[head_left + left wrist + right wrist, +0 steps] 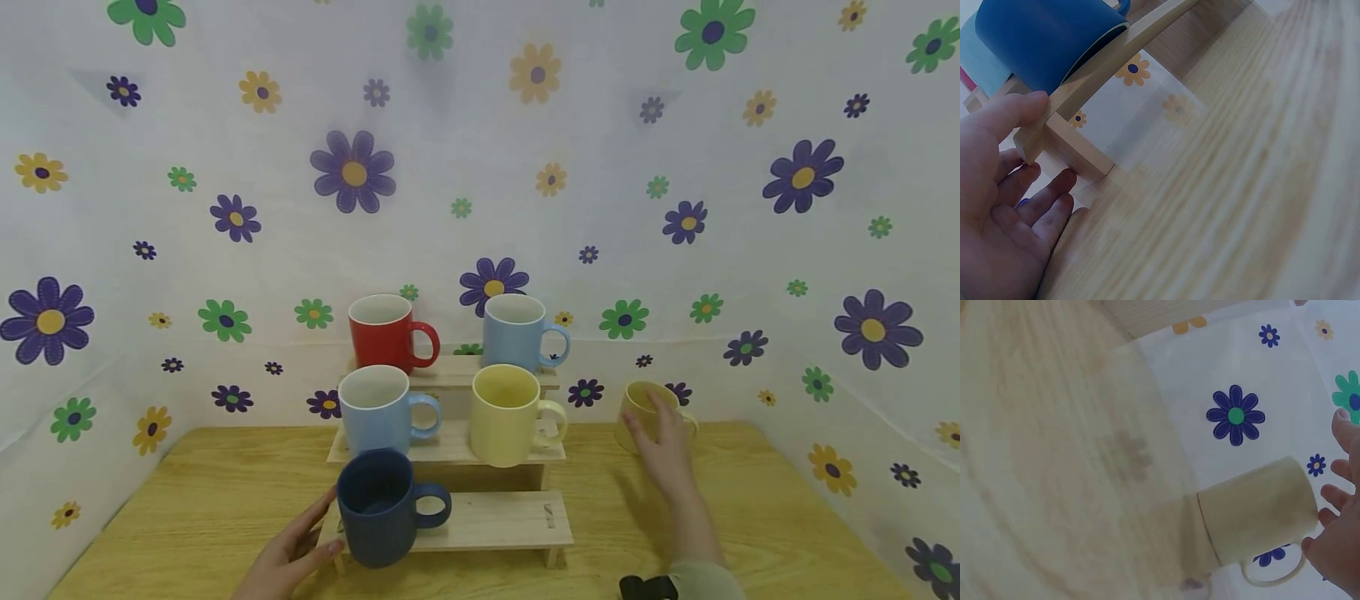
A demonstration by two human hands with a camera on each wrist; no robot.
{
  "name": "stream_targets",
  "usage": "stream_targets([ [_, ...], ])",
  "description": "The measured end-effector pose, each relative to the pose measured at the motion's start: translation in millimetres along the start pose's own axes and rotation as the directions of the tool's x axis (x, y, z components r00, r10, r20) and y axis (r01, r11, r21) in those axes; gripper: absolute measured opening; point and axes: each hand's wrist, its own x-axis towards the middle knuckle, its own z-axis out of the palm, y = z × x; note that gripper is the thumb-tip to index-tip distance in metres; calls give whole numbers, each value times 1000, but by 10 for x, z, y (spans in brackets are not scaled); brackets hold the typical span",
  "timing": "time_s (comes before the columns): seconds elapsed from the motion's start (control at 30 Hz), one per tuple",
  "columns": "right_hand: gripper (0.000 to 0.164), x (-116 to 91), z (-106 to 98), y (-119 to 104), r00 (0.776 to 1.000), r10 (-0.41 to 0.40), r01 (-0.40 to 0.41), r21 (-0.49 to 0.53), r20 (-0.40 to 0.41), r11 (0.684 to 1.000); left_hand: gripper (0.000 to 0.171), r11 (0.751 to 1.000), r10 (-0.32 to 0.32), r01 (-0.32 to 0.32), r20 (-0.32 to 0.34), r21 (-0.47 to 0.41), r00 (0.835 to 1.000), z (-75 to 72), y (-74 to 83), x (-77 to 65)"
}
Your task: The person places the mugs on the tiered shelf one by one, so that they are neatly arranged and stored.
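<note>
My left hand is at the left end of the low step of a wooden tiered stand. In the left wrist view its thumb presses on the board's corner while the other fingers curl below. Right beside it, a dark blue mug stands upright on that step, handle to the right. My right hand reaches over a yellow mug on the table at the right. Its fingers are spread at the mug's rim, not closed round it; the handle shows in the right wrist view.
On the middle step stand a light blue mug and another yellow mug. A red mug and a second light blue mug occupy the top step. Flower-patterned cloth encloses the wooden table at the back and sides.
</note>
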Motion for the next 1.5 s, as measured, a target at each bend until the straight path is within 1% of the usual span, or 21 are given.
stream_targets([
  [0.13, 58, -4, 29, 72, 997, -42, 39, -42, -70, 998, 84, 1000, -12, 13, -3, 24, 1000, -6, 4, 1],
  [0.2, 59, -12, 40, 106, 995, -51, 47, -52, -89, 998, 86, 999, -17, 17, -5, 38, 1000, -7, 5, 0],
  [0.23, 60, -18, 43, 120, 995, -43, 38, -51, -91, 998, 87, 999, -19, 19, -10, 50, 1000, -7, 4, -3],
  [0.33, 65, -35, 35, 167, 997, 23, -24, -14, -77, 1000, 87, 998, -23, 24, -19, 66, 1000, 0, 4, -13],
  [0.47, 72, -44, 19, 241, 993, 103, -101, 26, -57, 994, 86, 997, -14, 16, -23, 74, 1000, 8, 15, -19],
  [0.63, 74, -62, 22, 326, 990, 114, -111, 48, -81, 993, 86, 997, -9, 10, -18, 73, 1000, 8, 23, -21],
  [0.77, 72, -63, 43, 402, 986, 85, -82, 27, -142, 996, 84, 997, -1, 2, -11, 73, 1000, 2, 18, -14],
  [0.8, 71, -64, 48, 421, 984, 86, -85, 11, -156, 996, 83, 998, 2, -2, -10, 71, 1000, 0, 17, -10],
  [0.87, 70, -66, 50, 451, 974, 115, -123, -30, -196, 992, 81, 997, 11, -10, -7, 72, 1000, -4, 14, -3],
  [0.97, 70, -66, 42, 490, 947, 193, -220, -78, -258, 972, 79, 997, 20, -20, -2, 70, 1000, -7, 15, 3],
  [1.0, 71, -67, 38, 500, 937, 220, -248, -74, -270, 966, 79, 997, 22, -21, -2, 72, 1000, -8, 16, 4],
  [1.07, 70, -59, 32, 525, 927, 243, -266, -43, -287, 963, 79, 997, 24, -23, -2, 72, 1000, -6, 18, 2],
  [1.2, 68, -53, 33, 554, 933, 237, -240, 21, -272, 971, 80, 997, 24, -24, -5, 76, 1000, -1, 25, -9],
  [1.3, 69, -51, 39, 562, 934, 238, -236, 41, -268, 971, 82, 996, 20, -20, -8, 84, 1000, 2, 22, -18],
  [1.5, 72, -59, 45, 557, 922, 285, -267, 103, -261, 958, 81, 996, 20, -20, -8, 84, 1000, 0, 4, -7],
])
